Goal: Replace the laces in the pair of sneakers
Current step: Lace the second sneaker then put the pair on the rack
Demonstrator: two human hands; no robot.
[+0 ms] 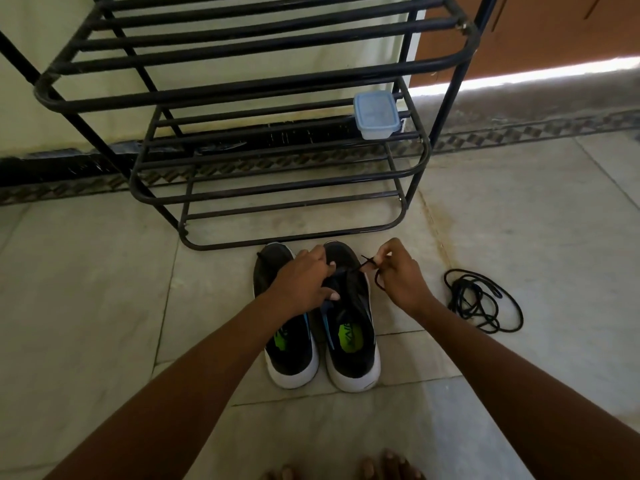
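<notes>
Two black sneakers with white soles and green insole logos stand side by side on the floor, toes away from me: the left sneaker [291, 348] and the right sneaker [351, 337]. My left hand [304, 282] grips the lace area of the right sneaker, fingers curled over its tongue. My right hand [398, 271] pinches a black lace [367, 263] that runs from the right sneaker's eyelets, pulled up and to the right. A loose black lace [481, 299] lies coiled on the floor to the right.
A black metal shoe rack [277, 181] stands just beyond the sneakers' toes, with a small blue-lidded plastic box [375, 114] on a lower shelf. The floor is pale tile. My toes [346, 469] show at the bottom edge.
</notes>
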